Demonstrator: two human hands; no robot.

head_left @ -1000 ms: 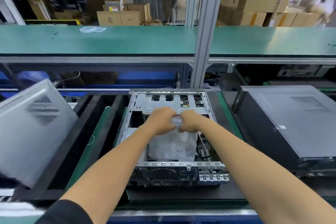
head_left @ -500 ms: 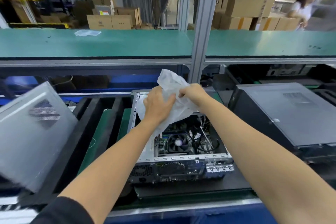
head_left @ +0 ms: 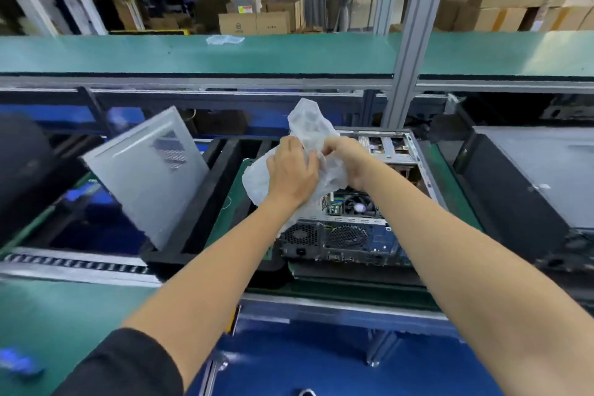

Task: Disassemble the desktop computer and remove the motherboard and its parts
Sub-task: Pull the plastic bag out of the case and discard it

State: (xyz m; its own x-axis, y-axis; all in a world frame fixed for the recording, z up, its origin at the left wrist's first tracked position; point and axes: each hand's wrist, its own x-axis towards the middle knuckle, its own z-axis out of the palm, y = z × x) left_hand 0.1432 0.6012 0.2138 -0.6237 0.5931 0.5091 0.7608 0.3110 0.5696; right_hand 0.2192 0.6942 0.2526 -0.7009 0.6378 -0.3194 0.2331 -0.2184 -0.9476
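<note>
An open desktop computer case [head_left: 347, 243] lies on its side on the conveyor, rear panel toward me. Inside it the motherboard's CPU fan [head_left: 356, 206] shows between my forearms. A crumpled translucent plastic bag [head_left: 310, 120] is held above the left part of the case. My left hand [head_left: 291, 170] and my right hand [head_left: 348, 159] both grip the bag, close together. Much of the case's inside is hidden by the bag and my arms.
The removed grey side panel [head_left: 144, 170] leans in a black tray to the left. A closed black computer case [head_left: 527, 183] sits to the right. A green shelf [head_left: 160, 53] runs across behind, with an aluminium post [head_left: 408, 42] rising beside the case.
Both hands lifted the plastic bag up out of the case and carried it leftward, uncovering the motherboard. My view has swung to the left, so the case now sits further right.
</note>
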